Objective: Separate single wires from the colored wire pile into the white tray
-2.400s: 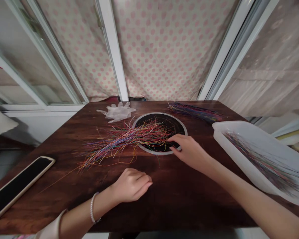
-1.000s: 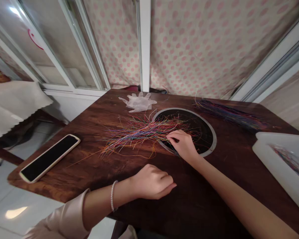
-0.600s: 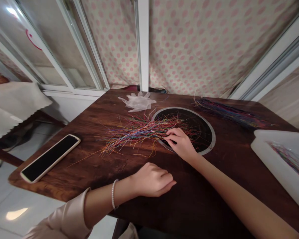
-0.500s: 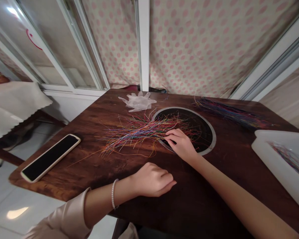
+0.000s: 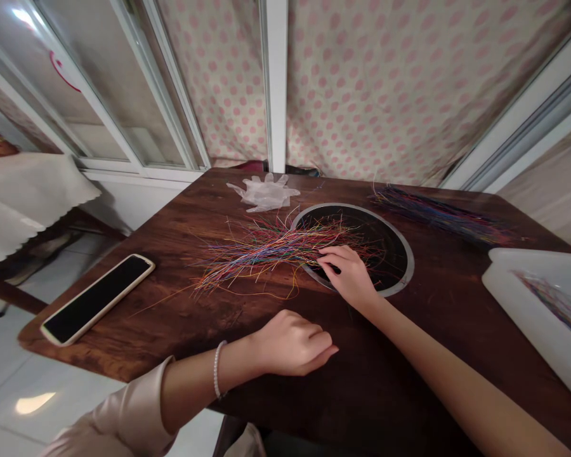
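A loose bundle of thin, many-coloured wires [image 5: 261, 251] lies across the middle of the table, its right end over a round black inset. My right hand [image 5: 349, 273] is at the bundle's near right side, thumb and forefinger pinched together at a wire there. Nearer to me, my left hand [image 5: 295, 343] is closed in a fist just above the table, apart from the bundle. Its fingers curl out of sight, so whatever it may hold is hidden. A long orange wire strays from the bundle toward the left.
A phone [image 5: 99, 298] lies at the left edge of the wooden table [image 5: 171, 336]. Clear plastic gloves [image 5: 265, 192] rest at the back. Darker wires [image 5: 438, 212] lie at the back right, and a white bin [image 5: 509, 273] with more wires stands at the right.
Both hands keep nearly the same place and shape. The whole view has shifted very slightly, and the bundle lies as before.
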The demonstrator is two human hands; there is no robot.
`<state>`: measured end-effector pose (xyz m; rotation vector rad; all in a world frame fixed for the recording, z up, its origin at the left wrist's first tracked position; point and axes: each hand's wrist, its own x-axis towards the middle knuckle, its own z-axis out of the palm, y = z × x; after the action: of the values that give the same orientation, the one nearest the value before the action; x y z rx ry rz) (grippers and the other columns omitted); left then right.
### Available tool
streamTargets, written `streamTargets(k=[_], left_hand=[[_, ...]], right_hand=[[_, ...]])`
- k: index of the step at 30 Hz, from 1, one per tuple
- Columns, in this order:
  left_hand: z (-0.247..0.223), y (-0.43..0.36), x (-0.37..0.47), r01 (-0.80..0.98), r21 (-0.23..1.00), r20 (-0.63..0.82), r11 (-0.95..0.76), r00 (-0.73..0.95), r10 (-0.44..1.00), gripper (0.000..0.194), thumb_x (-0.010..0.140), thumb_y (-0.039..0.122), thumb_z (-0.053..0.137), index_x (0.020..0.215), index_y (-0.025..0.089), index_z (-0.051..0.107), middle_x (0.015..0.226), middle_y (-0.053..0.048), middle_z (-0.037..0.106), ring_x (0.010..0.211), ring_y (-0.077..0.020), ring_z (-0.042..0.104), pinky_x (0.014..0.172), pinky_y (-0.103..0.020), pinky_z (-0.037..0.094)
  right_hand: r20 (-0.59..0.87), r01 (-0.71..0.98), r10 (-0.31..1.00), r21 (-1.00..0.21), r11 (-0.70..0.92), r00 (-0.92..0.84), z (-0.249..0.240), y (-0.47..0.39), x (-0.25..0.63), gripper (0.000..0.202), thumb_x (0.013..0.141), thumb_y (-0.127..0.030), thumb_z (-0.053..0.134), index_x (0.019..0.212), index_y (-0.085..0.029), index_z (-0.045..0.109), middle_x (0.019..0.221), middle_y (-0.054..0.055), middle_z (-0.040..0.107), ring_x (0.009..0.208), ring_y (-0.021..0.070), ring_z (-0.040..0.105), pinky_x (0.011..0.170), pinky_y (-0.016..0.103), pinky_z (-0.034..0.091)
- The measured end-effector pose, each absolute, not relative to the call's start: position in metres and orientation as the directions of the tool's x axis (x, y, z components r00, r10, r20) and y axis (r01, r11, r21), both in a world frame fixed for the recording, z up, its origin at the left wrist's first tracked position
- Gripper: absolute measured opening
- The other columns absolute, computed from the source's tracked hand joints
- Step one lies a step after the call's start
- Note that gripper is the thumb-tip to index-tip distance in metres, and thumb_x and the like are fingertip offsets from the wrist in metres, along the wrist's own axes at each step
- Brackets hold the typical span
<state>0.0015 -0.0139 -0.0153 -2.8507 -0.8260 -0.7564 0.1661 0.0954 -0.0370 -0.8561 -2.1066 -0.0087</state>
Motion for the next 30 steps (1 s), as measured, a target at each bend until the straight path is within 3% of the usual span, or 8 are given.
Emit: streamTargets(k=[11,19,25,30], left_hand=[[-0.017,-0.014,0.002,0.519,0.063,0.481,-0.853,0.733,0.481,0.04,0.095,0.026,0.035,0.059,0.017,0.05,0.048,0.003,0.055,0.039,-0.0103,0.05,0.038,-0.026,0.026],[-0.015,-0.016,0.002,0.509,0.061,0.46,-0.859,0.749,0.476,0.039,0.095,0.026,0.035,0.06,0.017,0.05,0.048,0.003,0.055,0.039,-0.0099,0.051,0.038,-0.024,0.029],[-0.016,-0.015,0.002,0.503,0.061,0.472,-0.862,0.746,0.469,0.039,0.095,0.025,0.034,0.061,0.017,0.051,0.048,0.002,0.055,0.039,-0.0103,0.051,0.037,-0.025,0.029],[-0.016,-0.015,0.002,0.504,0.06,0.474,-0.861,0.745,0.469,0.038,0.095,0.025,0.036,0.06,0.017,0.05,0.047,0.003,0.055,0.039,-0.0095,0.051,0.038,-0.024,0.029]], right_hand=[[0.725,0.517,0.558,-0.323,0.793,-0.403,-0.036,0.098,0.157,0.019,0.086,-0.01,0.053,0.082,-0.02,0.069,0.084,0.006,0.069,0.08,0.0187,0.064,0.077,0.034,0.053],[0.752,0.58,0.562,-0.3,0.757,-0.345,-0.026,0.103,0.163,0.019,0.088,-0.017,0.054,0.08,-0.022,0.07,0.081,0.005,0.067,0.075,0.0184,0.06,0.073,0.034,0.051],[0.668,0.576,0.581,-0.27,0.772,-0.465,-0.009,0.124,0.168,0.02,0.087,-0.016,0.055,0.077,-0.022,0.071,0.074,0.004,0.067,0.072,0.0184,0.06,0.071,0.033,0.05],[0.623,0.581,0.568,-0.215,0.785,-0.537,-0.005,0.134,0.158,0.017,0.082,-0.012,0.059,0.074,-0.021,0.07,0.082,0.004,0.069,0.076,0.0194,0.061,0.077,0.036,0.049]])
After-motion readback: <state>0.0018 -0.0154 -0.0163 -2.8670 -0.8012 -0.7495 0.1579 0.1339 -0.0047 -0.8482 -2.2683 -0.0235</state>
